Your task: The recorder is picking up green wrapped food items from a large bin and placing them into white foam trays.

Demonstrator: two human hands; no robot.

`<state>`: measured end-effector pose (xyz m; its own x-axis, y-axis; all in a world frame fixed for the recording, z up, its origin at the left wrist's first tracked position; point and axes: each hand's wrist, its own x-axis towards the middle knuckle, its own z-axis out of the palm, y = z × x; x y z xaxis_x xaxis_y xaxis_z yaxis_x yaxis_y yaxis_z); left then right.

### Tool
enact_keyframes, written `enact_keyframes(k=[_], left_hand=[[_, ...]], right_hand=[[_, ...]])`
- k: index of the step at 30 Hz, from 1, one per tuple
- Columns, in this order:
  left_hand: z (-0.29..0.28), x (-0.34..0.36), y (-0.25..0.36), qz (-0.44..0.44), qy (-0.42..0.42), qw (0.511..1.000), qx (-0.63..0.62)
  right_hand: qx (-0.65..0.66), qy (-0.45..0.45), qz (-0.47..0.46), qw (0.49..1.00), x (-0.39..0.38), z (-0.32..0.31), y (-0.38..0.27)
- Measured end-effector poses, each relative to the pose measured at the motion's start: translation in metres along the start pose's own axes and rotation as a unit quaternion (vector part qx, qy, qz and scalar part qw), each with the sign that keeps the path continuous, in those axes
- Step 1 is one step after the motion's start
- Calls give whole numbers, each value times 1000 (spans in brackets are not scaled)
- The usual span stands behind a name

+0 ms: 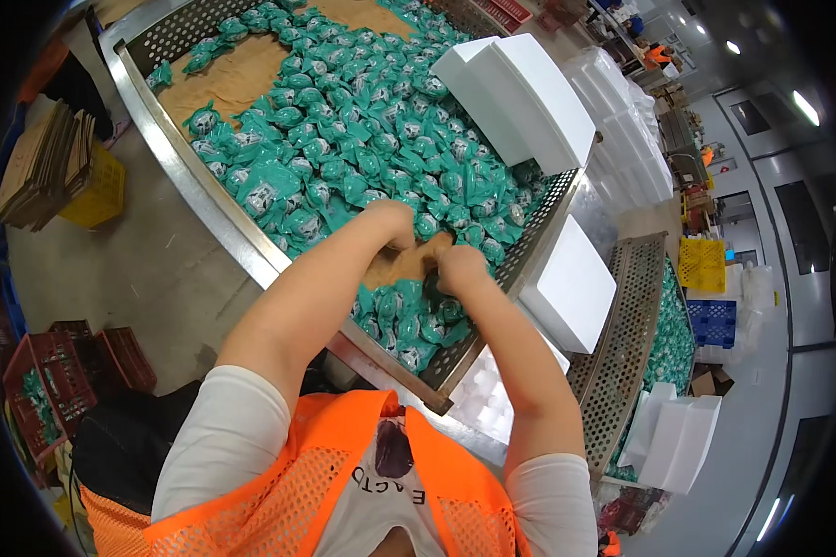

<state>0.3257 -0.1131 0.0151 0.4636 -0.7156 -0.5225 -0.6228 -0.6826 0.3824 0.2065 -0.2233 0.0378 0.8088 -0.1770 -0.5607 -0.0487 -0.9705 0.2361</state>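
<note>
Many green wrapped round packets [325,130] fill a perforated metal tray [198,221] lined with brown paper or cloth [218,84]. My left hand [387,223] curls down among the packets, beside a bare, wrinkled patch of the liner [395,266] near the tray's front right corner. My right hand [460,271] is closed just to the right of that patch, close to the perforated side wall. The fingertips of both hands are mostly hidden, and what they grip cannot be made out.
White foam boxes [529,102] and a foam lid [567,283] line the right edge. Beyond are a second perforated tray [599,353] and yellow crate [701,265]. Red crates [46,390] and stacked cardboard [37,167] stand left. A person [60,74] stands at the upper left.
</note>
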Motion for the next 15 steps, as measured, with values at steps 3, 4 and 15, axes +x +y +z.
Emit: enact_keyframes(k=[3, 4, 15], left_hand=[[2, 8, 1, 1, 26, 1000, -15], [2, 9, -1, -4, 19, 1000, -19], [14, 5, -3, 1, -10, 1000, 9]], right_hand=[[108, 60, -31, 992, -27, -4, 37], [188, 120, -33, 974, -31, 2, 44], [111, 29, -109, 987, -12, 4, 5]])
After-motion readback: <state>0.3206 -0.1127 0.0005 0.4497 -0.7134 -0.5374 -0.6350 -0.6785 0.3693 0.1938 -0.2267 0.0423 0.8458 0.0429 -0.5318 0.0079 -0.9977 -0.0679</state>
